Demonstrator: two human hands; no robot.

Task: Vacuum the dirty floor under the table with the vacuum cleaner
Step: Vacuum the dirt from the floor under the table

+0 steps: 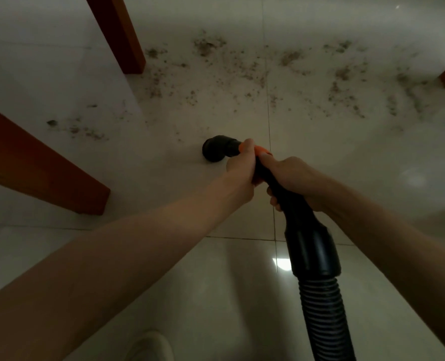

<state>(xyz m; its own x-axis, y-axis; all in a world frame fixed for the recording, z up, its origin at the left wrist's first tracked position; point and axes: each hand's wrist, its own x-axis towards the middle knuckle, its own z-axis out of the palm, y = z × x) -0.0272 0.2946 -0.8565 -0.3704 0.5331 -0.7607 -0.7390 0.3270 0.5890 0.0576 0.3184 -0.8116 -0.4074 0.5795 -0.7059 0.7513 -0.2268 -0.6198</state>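
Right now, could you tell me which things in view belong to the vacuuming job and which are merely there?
Part of the job:
- vacuum nozzle, its mouth toward the floor
- black hose
- left hand and right hand, both gripping the wand
- scattered dirt on the floor tiles

Merely there:
- wooden table legs
- pale shoe at the bottom edge

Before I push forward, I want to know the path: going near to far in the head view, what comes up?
Ribbed hose → right hand and left hand gripping the handle → black nozzle → scattered dirt.
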